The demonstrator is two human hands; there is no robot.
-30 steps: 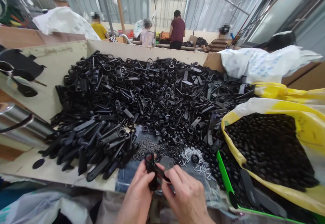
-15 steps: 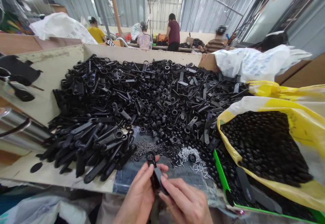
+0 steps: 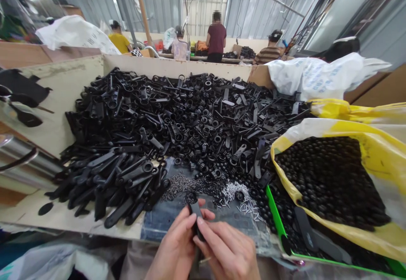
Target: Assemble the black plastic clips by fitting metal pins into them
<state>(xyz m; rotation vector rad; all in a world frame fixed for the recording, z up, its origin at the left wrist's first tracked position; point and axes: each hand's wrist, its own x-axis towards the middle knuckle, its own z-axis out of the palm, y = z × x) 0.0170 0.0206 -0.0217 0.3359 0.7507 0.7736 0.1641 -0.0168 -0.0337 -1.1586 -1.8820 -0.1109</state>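
A left hand point(image 3: 173, 246) and a right hand point(image 3: 225, 250) meet at the near edge of a workbench heap of black plastic parts point(image 3: 177, 132), their fingers point(image 3: 207, 231) pinched together on a black plastic lever point(image 3: 196, 216) held upright, ring end up, just in front of the heap. Levers and small slotted rings make up the heap. At its near edge, dark screws point(image 3: 179, 185) and silver pins point(image 3: 234, 195) lie scattered on a blue-grey sheet point(image 3: 165, 216). To the heap's right, a yellow-and-white sack point(image 3: 364, 153) of round black beads point(image 3: 326, 178) sits beside a green-rimmed tray point(image 3: 279, 229) of more black pieces. Beyond the heap's plywood wall point(image 3: 177, 65), three co-workers point(image 3: 216, 34) stand or sit at a long bench point(image 3: 203, 58), and a white sack point(image 3: 317, 75) lies to the right.
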